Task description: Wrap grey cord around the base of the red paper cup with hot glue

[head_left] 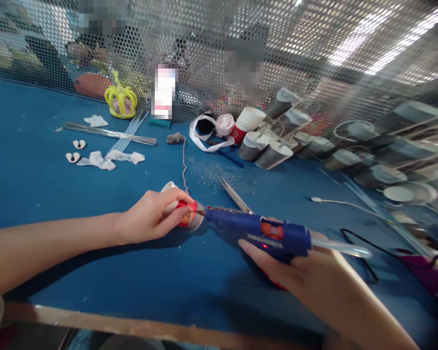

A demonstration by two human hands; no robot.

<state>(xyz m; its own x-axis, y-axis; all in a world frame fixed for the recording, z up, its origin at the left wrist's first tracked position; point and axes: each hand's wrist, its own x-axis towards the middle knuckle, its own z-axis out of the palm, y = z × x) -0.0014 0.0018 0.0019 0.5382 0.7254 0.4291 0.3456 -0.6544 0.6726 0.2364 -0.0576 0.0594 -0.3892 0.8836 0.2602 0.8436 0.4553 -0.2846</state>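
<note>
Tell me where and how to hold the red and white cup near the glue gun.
Best gripped, I'd say, by the red wall of the cup, coming from the left, as the left hand does. It is tilted, its white mouth pointing left, while grey yarn wraps the other end beside the nozzle of the glue gun.

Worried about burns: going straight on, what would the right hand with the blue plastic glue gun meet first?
The glue gun would likely first meet the red and white paper cup partly wrapped in grey yarn; whether they touch is unclear.
</note>
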